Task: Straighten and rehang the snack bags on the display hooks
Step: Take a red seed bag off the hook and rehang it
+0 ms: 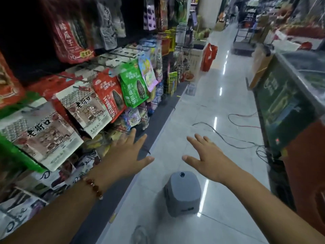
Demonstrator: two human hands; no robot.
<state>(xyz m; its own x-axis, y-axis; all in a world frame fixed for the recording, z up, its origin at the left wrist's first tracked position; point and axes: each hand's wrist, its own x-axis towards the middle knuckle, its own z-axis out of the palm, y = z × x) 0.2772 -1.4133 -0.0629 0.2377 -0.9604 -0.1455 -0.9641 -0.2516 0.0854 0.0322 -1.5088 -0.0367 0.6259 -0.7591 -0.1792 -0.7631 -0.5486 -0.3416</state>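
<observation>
Step in hand: approach, by judgement; both hands are held out over the aisle floor (202, 110) and no bag is taken up yet.
Left hand (126, 155): grip fully open, fingers straight and spread, holding nothing; fingertips near the lowest bags at the rack's aisle edge, contact not clear.
Right hand (205, 155): grip fully open, fingers spread, holding and touching nothing; well apart from the rack.
Snack bags: hung in tiers on display hooks (121, 51) along the left of the aisle.
Crooked stock: white bag (84, 110), red bag (109, 95) and green bag (133, 85) hang tilted and overlapping.
Next move calls for: probably a reach up and left to a tilted bag, pinching its header, squaring it and seating the hole on its hook.
Other: grey device (182, 192) on the floor between the forearms; loose cables (228, 138) beside the chest freezer (288, 95).
</observation>
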